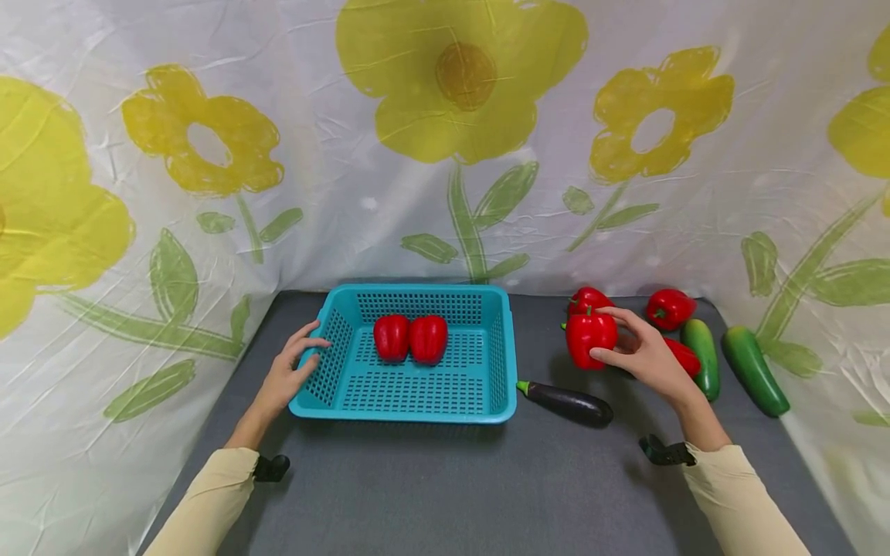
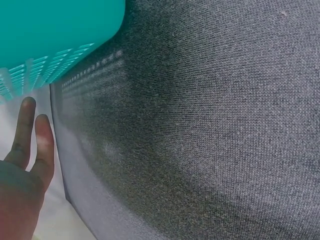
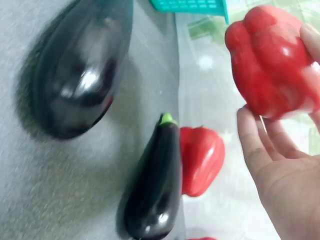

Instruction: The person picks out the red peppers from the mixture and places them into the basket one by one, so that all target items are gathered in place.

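My right hand (image 1: 650, 359) holds a red bell pepper (image 1: 589, 340) between thumb and fingers, raised above the table. In the right wrist view the pepper's lobed end (image 3: 270, 62) shows, with fingers beneath it. At the left side of a turquoise plastic basket (image 1: 403, 415), my left hand (image 1: 278, 380) rests by the rim with its fingers loosely extended. Two red peppers, one left (image 1: 391, 338) and one right (image 1: 428, 340), lie side by side inside the basket. An eggplant (image 1: 566, 404) lies just right of the basket, its green stem end towards it.
A second eggplant (image 3: 155, 185) lies beside a red pepper (image 3: 201, 160). Further right are red peppers (image 1: 670, 309) and two green cucumber-like vegetables, one (image 1: 702, 359) inside and one (image 1: 754, 371) at the table's edge. A flowered cloth (image 1: 334, 224) hangs behind the grey table (image 1: 431, 494).
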The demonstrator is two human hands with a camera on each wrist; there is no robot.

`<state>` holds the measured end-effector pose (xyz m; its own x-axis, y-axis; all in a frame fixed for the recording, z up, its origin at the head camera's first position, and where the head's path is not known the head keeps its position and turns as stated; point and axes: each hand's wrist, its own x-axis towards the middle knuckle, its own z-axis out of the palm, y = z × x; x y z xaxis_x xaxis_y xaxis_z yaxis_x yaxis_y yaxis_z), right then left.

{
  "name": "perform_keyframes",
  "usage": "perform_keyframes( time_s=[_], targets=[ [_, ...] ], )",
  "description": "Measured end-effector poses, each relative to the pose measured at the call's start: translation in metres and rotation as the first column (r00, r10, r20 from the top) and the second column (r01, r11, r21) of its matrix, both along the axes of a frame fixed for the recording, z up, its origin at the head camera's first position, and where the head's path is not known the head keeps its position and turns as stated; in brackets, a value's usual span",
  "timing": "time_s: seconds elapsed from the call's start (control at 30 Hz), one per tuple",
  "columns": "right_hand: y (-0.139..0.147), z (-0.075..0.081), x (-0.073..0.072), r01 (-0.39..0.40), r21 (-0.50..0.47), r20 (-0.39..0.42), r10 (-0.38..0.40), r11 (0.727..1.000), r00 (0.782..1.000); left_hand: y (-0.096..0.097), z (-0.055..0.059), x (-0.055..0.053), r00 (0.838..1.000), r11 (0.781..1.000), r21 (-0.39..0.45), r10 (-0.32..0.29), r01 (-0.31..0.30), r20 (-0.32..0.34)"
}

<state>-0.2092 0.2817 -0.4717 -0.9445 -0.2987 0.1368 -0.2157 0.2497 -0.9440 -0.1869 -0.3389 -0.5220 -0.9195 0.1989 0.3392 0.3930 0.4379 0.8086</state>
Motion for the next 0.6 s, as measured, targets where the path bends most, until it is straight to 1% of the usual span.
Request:
perform_keyframes(
  time_s=[0.17,0.23,0.4,0.47,0.6],
  targets=[
    [-0.010,0.005,-0.008,-0.004,0.000,-0.065,0.004,1.000,0.998,0.000,0.001,-0.001,1.000,1.000,-0.001,-0.003,0.003,-0.004],
    [-0.018,0.013,-0.007,-0.005,-0.005,-0.070,0.005,1.000,0.998,0.001,0.001,-0.001,1.000,1.000,-0.001,-0.005,0.005,-0.004],
    [-0.034,0.018,-0.015,-0.025,-0.026,-0.048,0.023,0.999,0.999,0.000,0.001,0.000,1.000,1.000,0.001,-0.001,0.001,0.003],
    [-0.039,0.014,-0.021,-0.040,-0.031,-0.052,0.038,0.999,0.998,0.001,0.002,0.001,1.000,1.000,0.002,-0.002,0.002,0.007],
    [-0.056,0.017,-0.027,-0.068,-0.033,-0.091,0.065,0.997,0.994,0.001,0.002,0.002,1.000,1.000,-0.002,0.000,0.000,0.008]
  ],
)
